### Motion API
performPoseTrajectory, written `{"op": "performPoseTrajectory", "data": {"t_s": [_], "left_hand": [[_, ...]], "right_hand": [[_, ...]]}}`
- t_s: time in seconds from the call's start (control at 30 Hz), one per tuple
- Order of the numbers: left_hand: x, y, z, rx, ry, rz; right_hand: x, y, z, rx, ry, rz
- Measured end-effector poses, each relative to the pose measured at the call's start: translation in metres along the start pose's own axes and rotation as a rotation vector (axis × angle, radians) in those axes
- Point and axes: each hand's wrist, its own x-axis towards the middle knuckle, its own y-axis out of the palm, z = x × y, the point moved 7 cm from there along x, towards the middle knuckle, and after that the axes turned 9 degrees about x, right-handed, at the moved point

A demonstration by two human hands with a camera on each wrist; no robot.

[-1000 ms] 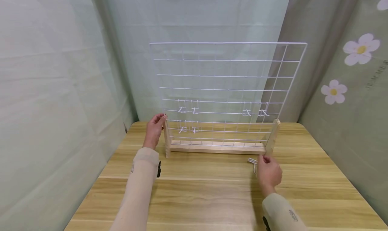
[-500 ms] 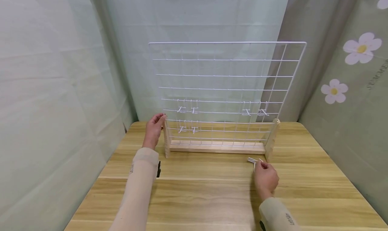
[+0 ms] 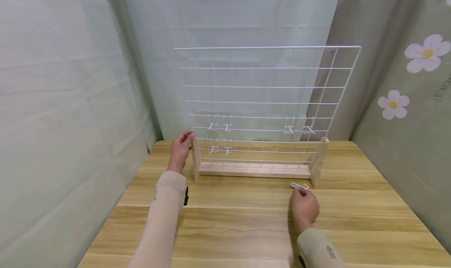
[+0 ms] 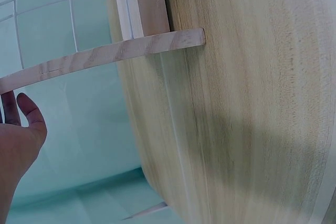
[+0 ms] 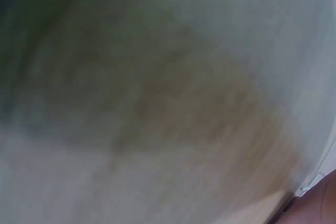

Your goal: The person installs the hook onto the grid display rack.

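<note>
A white wire grid rack (image 3: pixel 260 86) stands upright in a pale wooden stand on the table. My left hand (image 3: pixel 180 150) grips the top of the stand's left wooden upright (image 3: pixel 195 164); in the left wrist view, its fingers (image 4: pixel 32 111) reach the edge of that upright (image 4: pixel 110 53). In front of the stand's right foot, my right hand (image 3: pixel 305 206) pinches a white wire hook (image 3: pixel 295 185), its curved end poking out past the fingertips. The right wrist view is mostly a blur, with a bit of the hand (image 5: pixel 315 203) at the lower right corner.
Several white hooks hang on the grid: pairs at the left, such as one hook (image 3: pixel 228 127), and others at the right, such as a hook (image 3: pixel 289 130). The wooden table (image 3: pixel 239 221) is bordered by pale curtains (image 3: pixel 70 103) behind and at the sides.
My right hand has moved left and slightly nearer to me, from beside the hook onto it, and the hook has turned in the fingers. My left hand stays on the upright.
</note>
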Motion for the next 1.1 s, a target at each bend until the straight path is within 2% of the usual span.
{"op": "performPoseTrajectory", "data": {"t_s": [0.63,1.1], "left_hand": [[0.000,0.000,0.000,-0.003,0.003,-0.003],[-0.001,0.000,-0.001,-0.012,0.017,-0.011]], "right_hand": [[0.005,-0.001,0.004,-0.085,-0.030,0.048],[0.013,0.004,0.002,-0.185,0.000,0.167]]}}
